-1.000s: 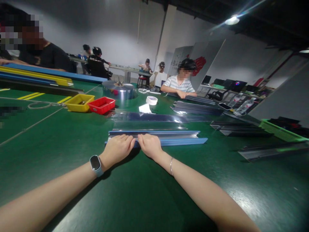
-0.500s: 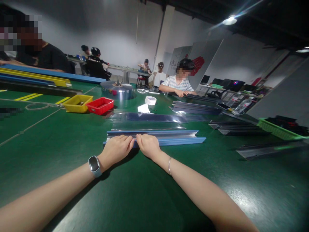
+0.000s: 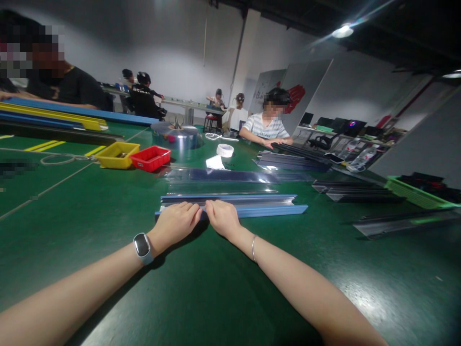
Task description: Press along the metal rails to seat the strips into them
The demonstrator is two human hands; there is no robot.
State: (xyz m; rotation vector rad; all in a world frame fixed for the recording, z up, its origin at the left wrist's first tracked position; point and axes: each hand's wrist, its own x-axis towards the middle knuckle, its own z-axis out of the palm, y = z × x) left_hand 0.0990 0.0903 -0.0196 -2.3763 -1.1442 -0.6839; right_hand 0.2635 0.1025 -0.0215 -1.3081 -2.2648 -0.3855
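Note:
A blue channel-shaped profile [image 3: 270, 210] with a silvery inside lies lengthwise across the green table [image 3: 201, 293] in front of me. My left hand [image 3: 179, 220] is closed over its near wall, left of the middle. Close beside it, my right hand [image 3: 222, 218] grips the same wall, fingers curled over into the channel. Both sets of fingertips are partly hidden, so I cannot see whether they pinch anything thin inside. Just beyond the profile lie clear plastic strips [image 3: 234, 176], flat and shiny.
Yellow [image 3: 118, 156] and red [image 3: 150, 159] bins stand at the back left, near a coil of clear strip [image 3: 175, 136]. A tape roll [image 3: 225, 150] lies behind the strips. Dark profiles [image 3: 360, 192] and a green basket [image 3: 418, 192] are on the right. A co-worker [image 3: 268, 122] sits opposite.
My hands stay on the blue profile, with hardly any shift. Across the table, the co-worker's hands and a dark profile have moved slightly.

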